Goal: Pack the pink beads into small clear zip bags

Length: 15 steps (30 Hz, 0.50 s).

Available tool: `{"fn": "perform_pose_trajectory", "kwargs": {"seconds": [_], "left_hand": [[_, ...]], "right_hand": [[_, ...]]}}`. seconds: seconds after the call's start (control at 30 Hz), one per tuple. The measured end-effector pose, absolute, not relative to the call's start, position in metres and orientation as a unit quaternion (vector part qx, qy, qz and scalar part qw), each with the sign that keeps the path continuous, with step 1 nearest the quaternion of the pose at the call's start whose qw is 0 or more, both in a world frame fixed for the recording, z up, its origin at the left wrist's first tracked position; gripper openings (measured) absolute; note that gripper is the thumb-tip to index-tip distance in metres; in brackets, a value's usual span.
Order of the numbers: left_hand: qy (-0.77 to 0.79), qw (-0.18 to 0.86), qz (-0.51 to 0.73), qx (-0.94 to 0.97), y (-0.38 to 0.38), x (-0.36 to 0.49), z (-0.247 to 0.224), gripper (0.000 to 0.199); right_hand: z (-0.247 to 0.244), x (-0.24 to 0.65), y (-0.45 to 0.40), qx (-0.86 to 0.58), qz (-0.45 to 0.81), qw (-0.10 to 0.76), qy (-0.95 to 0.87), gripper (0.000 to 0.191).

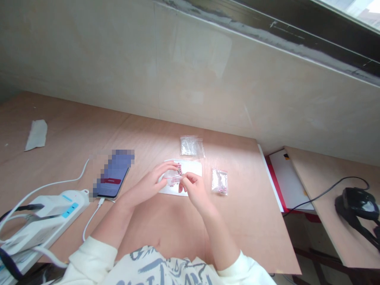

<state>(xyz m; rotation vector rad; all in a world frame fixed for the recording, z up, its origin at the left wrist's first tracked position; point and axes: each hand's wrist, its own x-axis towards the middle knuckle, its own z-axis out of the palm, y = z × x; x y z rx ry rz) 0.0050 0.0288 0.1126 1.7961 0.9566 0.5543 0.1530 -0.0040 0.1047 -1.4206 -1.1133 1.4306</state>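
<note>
Over a white sheet of paper (194, 166), both hands meet at a small clear plastic bag (171, 179). My left hand (157, 176) holds the bag from the left, its fingers reaching over the far side and the thumb on the near side. Pink and dark beads (179, 169) show by the left fingertips; whether they lie inside the bag or on it I cannot tell. My right hand (194, 188) is closed in a pinch at the right edge of the bag, and its fingertips partly cover that edge.
Behind the paper lie several empty clear bags (191, 146). To the right sits a filled bag (219, 182) with pink pieces. At left are a phone (113, 178) on a white cable, a power strip (63, 213) with plugs, and a paper scrap (37, 134). A black device (360, 204) rests far right.
</note>
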Motion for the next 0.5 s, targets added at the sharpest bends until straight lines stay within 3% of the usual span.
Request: {"fn": "perform_pose_trajectory", "kwargs": {"seconds": [0.2, 0.27, 0.4, 0.5], "left_hand": [[0.395, 0.506, 0.176, 0.746, 0.032, -0.004, 0.11, 0.052], [0.423, 0.471, 0.193, 0.75, 0.036, -0.004, 0.105, 0.047], [0.457, 0.398, 0.211, 0.767, 0.046, -0.007, 0.09, 0.043], [0.473, 0.376, 0.204, 0.77, 0.052, -0.009, 0.081, 0.046]], "right_hand": [[0.101, 0.159, 0.006, -0.504, 0.659, 0.414, -0.374, 0.016], [0.095, 0.163, 0.01, -0.491, 0.663, 0.409, -0.389, 0.017], [0.061, 0.173, 0.021, -0.631, 0.467, 0.391, -0.481, 0.007], [0.035, 0.178, 0.027, -0.671, 0.348, 0.325, -0.568, 0.017]]}}
